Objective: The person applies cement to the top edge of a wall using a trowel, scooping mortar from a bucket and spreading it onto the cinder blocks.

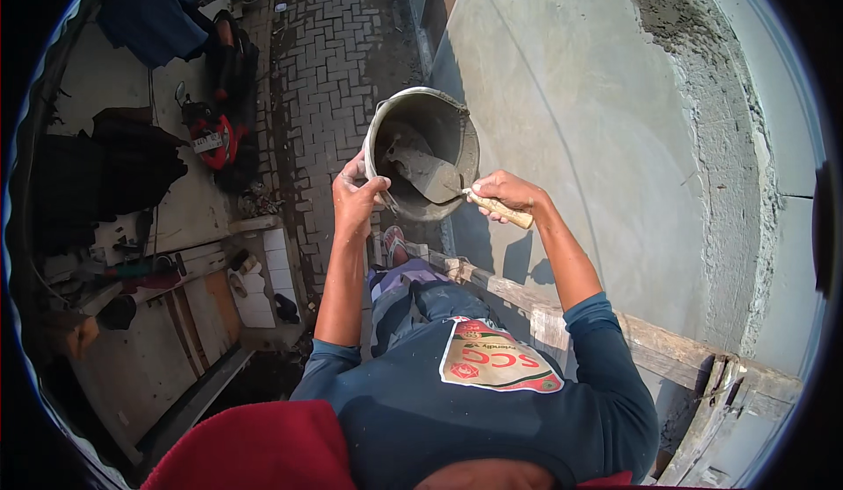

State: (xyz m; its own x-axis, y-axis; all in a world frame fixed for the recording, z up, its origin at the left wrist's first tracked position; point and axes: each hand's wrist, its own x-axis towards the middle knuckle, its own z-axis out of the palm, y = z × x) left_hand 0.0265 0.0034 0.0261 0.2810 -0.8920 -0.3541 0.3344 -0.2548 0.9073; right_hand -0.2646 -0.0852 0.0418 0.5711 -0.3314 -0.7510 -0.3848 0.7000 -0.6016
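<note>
My left hand (356, 191) grips the near left rim of a grey bucket (391, 108), which is tilted so its inside faces up at me. My right hand (502, 193) is closed on the pale wooden handle of a trowel (518, 217). The trowel's flat metal blade (430, 174) is inside the bucket, smeared with wet grey mortar. More grey residue coats the bucket's inner wall.
Below me are rough wooden scaffold planks (659, 354) and my sandalled foot. To the right rises a grey plastered wall (580, 121) with a rough band. A paved lane (320, 68) runs ahead; at the left are a red scooter (221, 137), dark hanging cloths (149, 7) and shoes.
</note>
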